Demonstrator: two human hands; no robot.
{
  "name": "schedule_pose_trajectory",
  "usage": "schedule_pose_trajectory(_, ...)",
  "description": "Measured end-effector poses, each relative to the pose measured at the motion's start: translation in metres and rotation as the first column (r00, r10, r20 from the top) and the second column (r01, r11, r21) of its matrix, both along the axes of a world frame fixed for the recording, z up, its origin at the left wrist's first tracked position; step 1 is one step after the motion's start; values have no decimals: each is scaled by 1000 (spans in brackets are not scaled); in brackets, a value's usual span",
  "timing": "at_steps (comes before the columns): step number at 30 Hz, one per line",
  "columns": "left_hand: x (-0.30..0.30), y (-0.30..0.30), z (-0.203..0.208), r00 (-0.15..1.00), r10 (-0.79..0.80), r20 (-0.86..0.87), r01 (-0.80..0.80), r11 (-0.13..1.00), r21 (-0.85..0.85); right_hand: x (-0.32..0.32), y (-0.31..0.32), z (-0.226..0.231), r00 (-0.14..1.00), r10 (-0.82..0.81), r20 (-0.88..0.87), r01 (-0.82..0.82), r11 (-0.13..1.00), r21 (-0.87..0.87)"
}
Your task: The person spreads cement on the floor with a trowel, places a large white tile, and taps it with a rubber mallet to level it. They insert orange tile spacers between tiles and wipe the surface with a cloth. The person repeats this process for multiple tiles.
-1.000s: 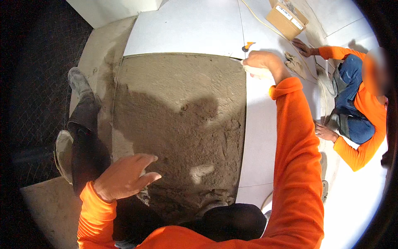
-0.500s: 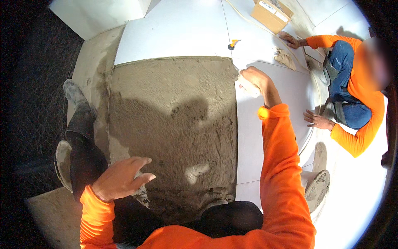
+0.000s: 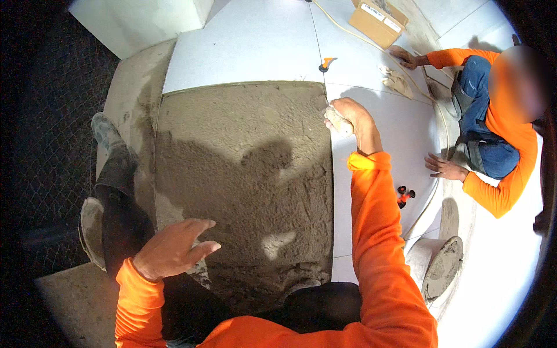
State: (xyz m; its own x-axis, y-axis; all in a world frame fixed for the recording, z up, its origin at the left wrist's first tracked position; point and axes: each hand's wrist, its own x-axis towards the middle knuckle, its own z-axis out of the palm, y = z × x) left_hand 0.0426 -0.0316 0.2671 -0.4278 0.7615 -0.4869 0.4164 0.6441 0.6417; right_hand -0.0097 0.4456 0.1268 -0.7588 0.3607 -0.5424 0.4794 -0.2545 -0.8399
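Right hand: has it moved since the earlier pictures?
Yes: the right hand has moved away from the fixed orange-and-black piece, toward the person, along the mortar bed.

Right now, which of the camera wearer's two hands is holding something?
The right hand, by the edge between white floor tile and mortar: it grips a pale, stained wad. The left hand shows nothing in its grasp.

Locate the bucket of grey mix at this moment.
In the head view, the bucket is at the lower right, just right of the person's right sleeve and below the small red-and-black item.
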Motion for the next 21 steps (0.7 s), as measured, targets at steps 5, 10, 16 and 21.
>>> schedule_pose_trajectory(5, 2, 2, 1, 1000, -25, -13, 25, 1000, -1, -22, 6, -20, 905, 199, 375, -292, 933, 211)
schedule_pose_trajectory(10, 5, 4, -3, 1000, -5, 21, 6, 999, -46, 17, -17, -56, 943, 180, 278, -275, 894, 353)
schedule_pose_trajectory(16, 4, 5, -19, 998, -8, -56, 3, 996, -85, 123, -60, -58, 903, 341, 260, -411, 514, 753)
schedule_pose_trajectory(21, -8, 10, -31, 997, 12, -82, -27, 982, -185, 311, -92, -35, 981, 83, 175, -177, 752, 634)
